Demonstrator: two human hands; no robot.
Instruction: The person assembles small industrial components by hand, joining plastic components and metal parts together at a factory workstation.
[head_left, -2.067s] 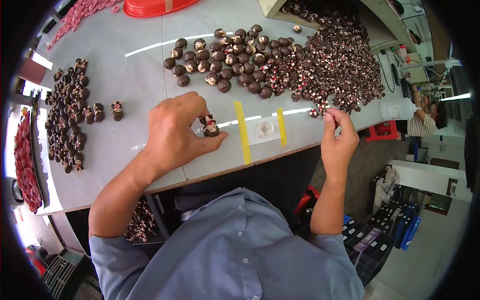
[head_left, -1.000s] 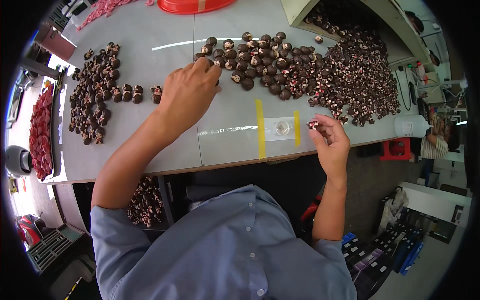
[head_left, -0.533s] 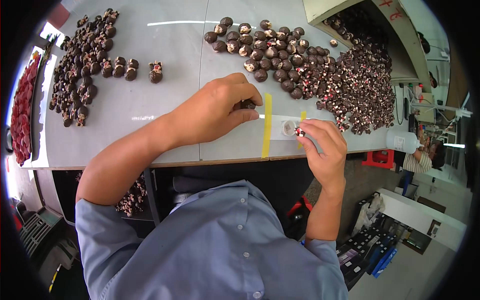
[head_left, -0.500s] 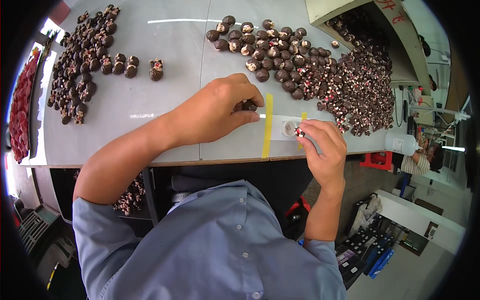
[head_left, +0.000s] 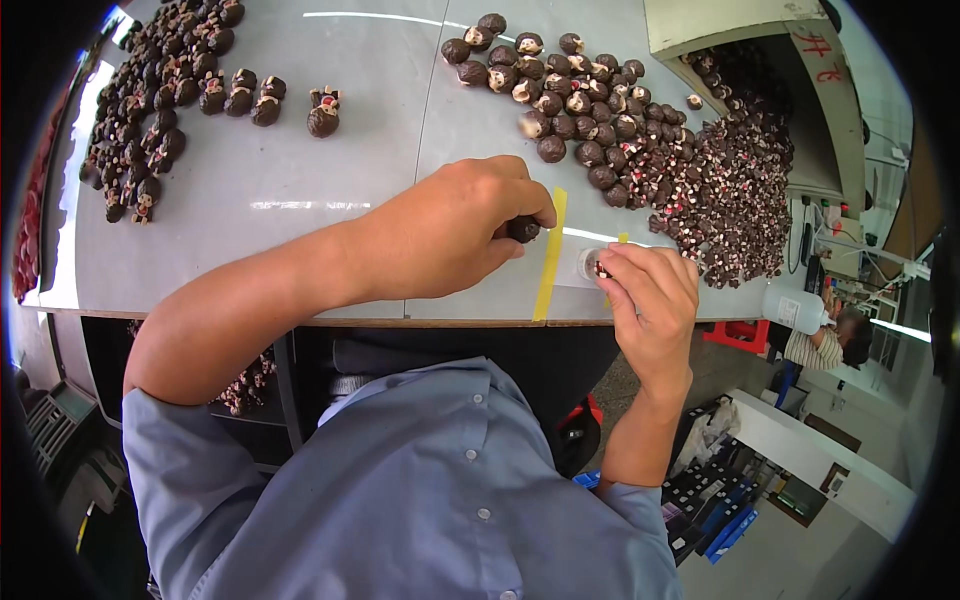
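Observation:
My left hand (head_left: pixel 455 235) is closed around a dark brown round piece (head_left: pixel 523 229), which looks like the head of a small figure; the fingers partly cover it. This hand is just left of a yellow tape strip (head_left: pixel 551 262) on the grey table. Between thumb and fingers, my right hand (head_left: pixel 655 310) pinches a small dark, red and white figure part (head_left: pixel 601 270). That part is right at a small clear cup (head_left: pixel 585 262), whose right side the fingers hide. Whether the part touches the cup's inside I cannot tell.
Brown round heads (head_left: pixel 556 103), some with pale faces, lie beyond my hands. They merge into a heap of small dark, red and white parts (head_left: pixel 735 200) at the right. Assembled figures (head_left: pixel 150 120) crowd the far left, and one figure (head_left: pixel 323 112) stands apart. A white bottle (head_left: pixel 796 308) is at the right.
The right hand's small part has come closer to the clear cup. My left hand has turned slightly, showing more of the brown head. The whole view has shifted a little.

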